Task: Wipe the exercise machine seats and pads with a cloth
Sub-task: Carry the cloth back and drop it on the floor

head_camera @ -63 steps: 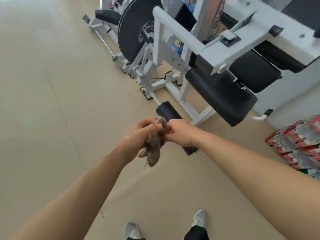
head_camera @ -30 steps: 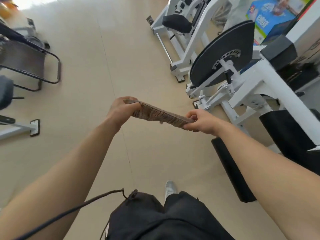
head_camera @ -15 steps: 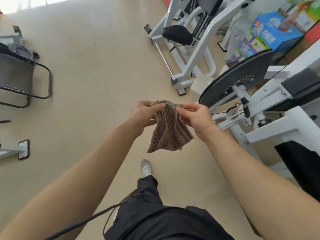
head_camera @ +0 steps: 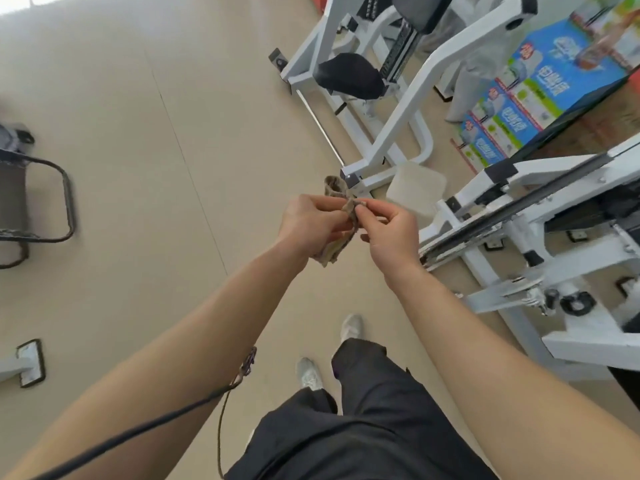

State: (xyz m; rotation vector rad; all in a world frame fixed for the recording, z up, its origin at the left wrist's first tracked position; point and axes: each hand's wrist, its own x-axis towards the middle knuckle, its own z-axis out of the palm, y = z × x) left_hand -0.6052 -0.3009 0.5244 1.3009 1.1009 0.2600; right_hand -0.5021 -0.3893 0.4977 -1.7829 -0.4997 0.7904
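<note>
Holding the cloth (head_camera: 341,216) between both hands, I have it bunched in front of me, above the beige floor (head_camera: 156,168) and well apart from any machine. My left hand (head_camera: 310,225) is curled most of the way closed, fingers wrapped round the lower folds, with a brown striped corner hanging out below the palm. My right hand (head_camera: 391,233) is partly closed, thumb and forefinger pinching the upper edge of the cloth, the other fingers loosely bent. One end of the cloth sticks up past my left thumb.

Beyond the cloth stands a white-framed machine with a black seat pad (head_camera: 349,76), untouched. To the right of the cloth, a second white machine frame (head_camera: 540,216) reaches toward the picture's edge. Past that frame lie blue printed boxes (head_camera: 519,98). Left of the cloth, far across the floor, a dark tubular frame (head_camera: 65,202) shows at the edge. Below the cloth I see dark trousers (head_camera: 363,427) and pale shoes (head_camera: 351,325).
</note>
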